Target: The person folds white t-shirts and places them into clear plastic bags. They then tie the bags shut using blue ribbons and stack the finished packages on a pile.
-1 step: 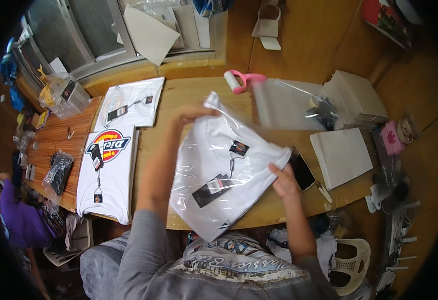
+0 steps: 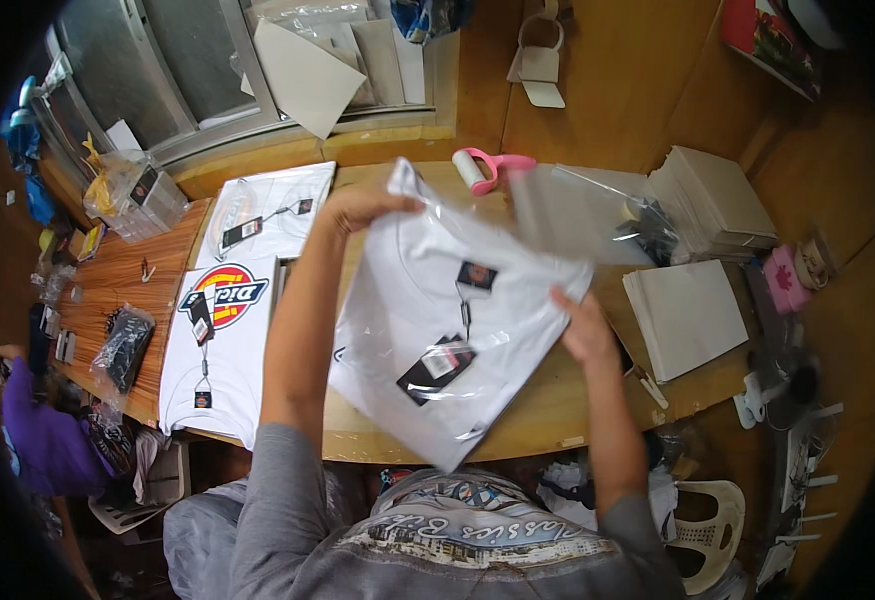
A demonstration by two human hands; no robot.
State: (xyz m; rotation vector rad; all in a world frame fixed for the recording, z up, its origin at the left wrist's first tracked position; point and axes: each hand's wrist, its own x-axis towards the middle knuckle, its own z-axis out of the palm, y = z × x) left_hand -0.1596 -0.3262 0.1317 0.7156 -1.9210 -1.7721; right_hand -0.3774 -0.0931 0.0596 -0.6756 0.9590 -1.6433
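Note:
A folded white T-shirt in a clear plastic bag (image 2: 408, 290) is held tilted above the table, with a black hang tag (image 2: 438, 368) showing through the film. My left hand (image 2: 368, 205) grips its far left corner. At its right corner, the fingers of my right hand (image 2: 586, 328) pinch the edge. Left of my left forearm lies a stack of folded white T-shirts (image 2: 248, 355), the top one with a red, yellow and blue print. Beyond that stack, bagged white shirts (image 2: 316, 185) rest on the table. A dark phone (image 2: 622, 352) is partly hidden behind my right hand.
Clear plastic bags (image 2: 578, 215) and a pink-handled lint roller (image 2: 483, 170) lie at the far side. White sheets (image 2: 693, 315) and a cardboard stack (image 2: 723, 200) stand at right. A small black bagged item (image 2: 126, 345) lies left. A person in a purple sleeve (image 2: 48, 430) is far left.
The bagged T-shirt has shifted slightly left and away from me and looks flatter. Both hands have moved up with it and keep their hold on its corners.

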